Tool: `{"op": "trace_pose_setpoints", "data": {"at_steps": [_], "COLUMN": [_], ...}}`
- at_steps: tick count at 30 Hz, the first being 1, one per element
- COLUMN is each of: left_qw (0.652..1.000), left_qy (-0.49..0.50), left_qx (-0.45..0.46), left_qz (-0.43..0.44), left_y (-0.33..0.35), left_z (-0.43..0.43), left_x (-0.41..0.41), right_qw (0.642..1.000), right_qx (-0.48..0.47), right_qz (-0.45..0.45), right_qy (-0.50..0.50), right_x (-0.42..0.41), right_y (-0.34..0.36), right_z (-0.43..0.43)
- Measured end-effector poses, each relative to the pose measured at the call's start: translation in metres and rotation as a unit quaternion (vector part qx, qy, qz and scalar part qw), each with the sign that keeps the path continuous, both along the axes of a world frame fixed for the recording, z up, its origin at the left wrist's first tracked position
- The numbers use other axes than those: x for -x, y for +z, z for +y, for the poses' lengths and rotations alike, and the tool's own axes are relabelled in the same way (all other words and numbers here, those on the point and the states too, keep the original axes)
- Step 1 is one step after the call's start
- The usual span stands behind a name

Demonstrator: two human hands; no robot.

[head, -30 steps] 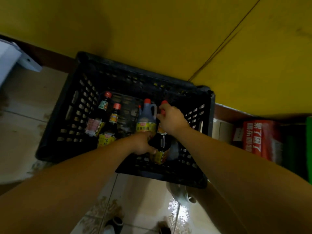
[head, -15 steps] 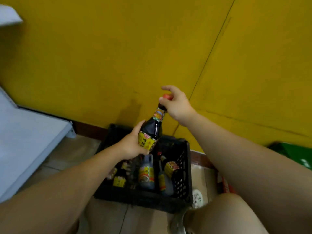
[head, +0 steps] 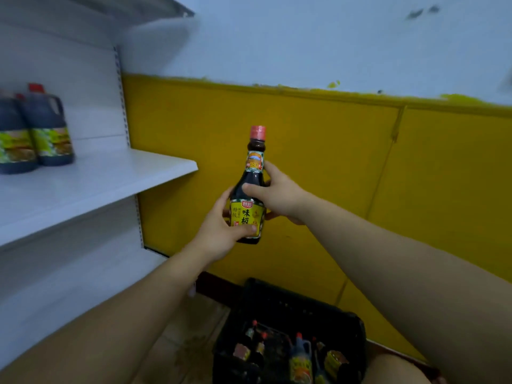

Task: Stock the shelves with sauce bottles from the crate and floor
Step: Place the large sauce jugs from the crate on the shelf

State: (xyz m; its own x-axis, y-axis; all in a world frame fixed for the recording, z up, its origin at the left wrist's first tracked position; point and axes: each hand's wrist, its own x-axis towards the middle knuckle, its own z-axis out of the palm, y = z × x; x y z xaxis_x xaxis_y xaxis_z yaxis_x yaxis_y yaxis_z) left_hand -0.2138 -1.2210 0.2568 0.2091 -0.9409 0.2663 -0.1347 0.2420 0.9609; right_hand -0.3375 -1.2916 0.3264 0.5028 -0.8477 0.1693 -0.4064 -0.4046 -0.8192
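A dark sauce bottle [head: 252, 173] with a red cap and yellow label stands upright in the air in front of the yellow wall, to the right of the white shelf's [head: 91, 178] end. My left hand [head: 221, 231] grips its lower body at the label. My right hand [head: 277, 194] wraps its shoulder from the right. Below, the black crate [head: 291, 303] on the floor holds several more bottles [head: 300, 356]. Two large dark jugs [head: 36, 128] with red caps stand at the shelf's back left.
A second white shelf [head: 69, 286] runs below the first, with another shelf board above. The wall is yellow below and pale above. My knee [head: 393, 370] shows at the bottom right, beside the crate.
Both hands lifted the bottle out of the crate and up to shelf height. My right hand slid from the cap down to the bottle's shoulder. The view tilted up to the shelves.
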Motion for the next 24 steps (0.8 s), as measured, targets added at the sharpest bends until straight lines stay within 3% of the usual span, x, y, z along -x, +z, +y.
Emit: {"op": "trace_pose_setpoints", "data": {"at_steps": [5,13,24], "left_qw": [0.995,0.982,0.921], "left_qy": [0.077,0.175,0.370], "left_qx": [-0.002,0.036,-0.048], "left_qz": [-0.059,-0.055,-0.113], "left_y": [0.019,0.034,0.048], "left_z": [0.034,0.095,0.213], "left_x": [-0.039,-0.061,-0.127], "right_qw": [0.997,0.980,0.927], "right_qx": [0.016,0.016,-0.015], "right_qz": [-0.069,-0.080,-0.123], "right_qy": [0.039,0.180,0.355], "right_x": [-0.032,-0.082,-0.198], "right_y": [0.020,0.032,0.033], "right_z": [0.029,0.067,0.137]}}
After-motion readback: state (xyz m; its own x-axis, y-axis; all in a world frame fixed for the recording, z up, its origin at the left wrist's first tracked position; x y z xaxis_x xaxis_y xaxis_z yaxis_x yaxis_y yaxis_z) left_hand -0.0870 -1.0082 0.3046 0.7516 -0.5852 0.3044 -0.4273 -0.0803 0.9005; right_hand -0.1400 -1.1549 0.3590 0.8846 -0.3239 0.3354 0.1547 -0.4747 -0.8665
